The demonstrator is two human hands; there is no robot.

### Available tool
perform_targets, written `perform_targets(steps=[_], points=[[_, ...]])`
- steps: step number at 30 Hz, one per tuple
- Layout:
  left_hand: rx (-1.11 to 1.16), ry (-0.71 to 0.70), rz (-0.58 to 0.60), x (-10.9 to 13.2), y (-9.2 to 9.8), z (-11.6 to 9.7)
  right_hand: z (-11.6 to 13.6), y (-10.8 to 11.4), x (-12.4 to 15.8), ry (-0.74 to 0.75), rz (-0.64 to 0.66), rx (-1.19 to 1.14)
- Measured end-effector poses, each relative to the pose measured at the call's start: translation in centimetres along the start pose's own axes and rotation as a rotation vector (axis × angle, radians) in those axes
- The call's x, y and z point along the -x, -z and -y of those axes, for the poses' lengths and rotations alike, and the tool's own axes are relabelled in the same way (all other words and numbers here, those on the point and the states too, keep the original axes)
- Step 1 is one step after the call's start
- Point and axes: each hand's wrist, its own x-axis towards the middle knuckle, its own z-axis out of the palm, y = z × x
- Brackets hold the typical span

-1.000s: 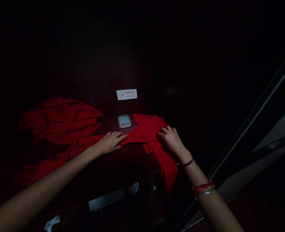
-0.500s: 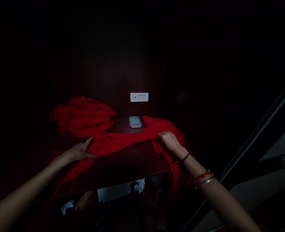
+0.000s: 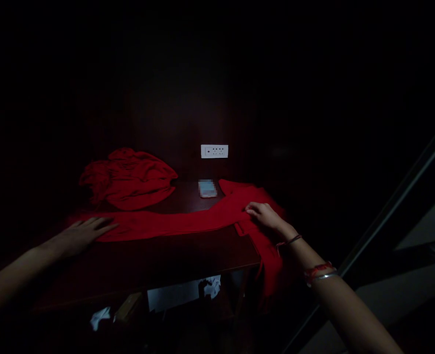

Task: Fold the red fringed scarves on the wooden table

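A long red fringed scarf stretches across the dark table in a folded strip. Near its left end, my left hand lies on the cloth with fingers spread and slightly blurred. Toward the right, my right hand pinches the scarf between thumb and fingers. Beyond that hand the red cloth widens and hangs over the table's right edge. A second heap of crumpled red cloth rests at the back left. Whether the two red pieces join cannot be made out.
A small pale, pixelated item lies at the back of the table, below a white wall socket. Under the tabletop are a brown box, white crumpled paper and a pale panel. A dark slanted frame stands at right.
My left hand has moved left along the scarf, and its bunched left part now lies flatter and straighter. My right hand stays at nearly the same place on the cloth.
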Motion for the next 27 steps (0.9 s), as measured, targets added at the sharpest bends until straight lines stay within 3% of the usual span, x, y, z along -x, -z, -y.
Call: perform_targets(steps=[2,4,7,8,10,12,14,18,19,21,24,27], points=[[0.063,0.072,0.054,0.3,-1.0,0.6,-0.4,0.0,0.1,0.003,0.018,-0.021],[0.048,0.166,0.074,-0.2,-0.3,1.0,-0.7,0.1,-0.1,0.001,-0.002,-0.006],[-0.066,0.333,0.117,-2.0,3.1,0.8,-0.7,0.3,-0.4,-0.009,-0.072,0.04],[-0.121,0.459,0.128,-2.7,4.5,0.4,-0.7,0.4,-0.4,-0.017,-0.096,0.061],[-0.213,0.707,0.123,-4.1,6.9,-1.0,-0.6,0.3,-0.5,-0.029,-0.13,0.104],[-0.28,0.847,0.132,-5.4,8.7,-3.3,-0.7,0.2,-0.5,-0.026,-0.137,0.124],[-0.236,0.765,0.182,-6.5,9.7,-6.6,-0.8,0.0,-0.5,-0.015,-0.131,0.112],[0.041,0.231,0.247,-8.6,9.8,-15.0,-0.7,-0.1,-0.1,0.025,-0.125,0.068],[0.14,0.021,0.201,-9.1,9.5,-17.2,-0.7,-0.2,0.2,0.036,-0.124,0.062],[0.286,-0.251,0.062,-10.0,8.5,-21.1,-0.5,-0.2,0.9,0.053,-0.122,0.068],[0.379,-0.409,-0.103,-10.8,6.9,-25.3,-0.1,-0.3,2.3,0.061,-0.127,0.138],[0.38,-0.447,-0.22,-11.1,5.8,-27.3,0.1,-0.7,3.6,0.044,-0.148,0.235]])
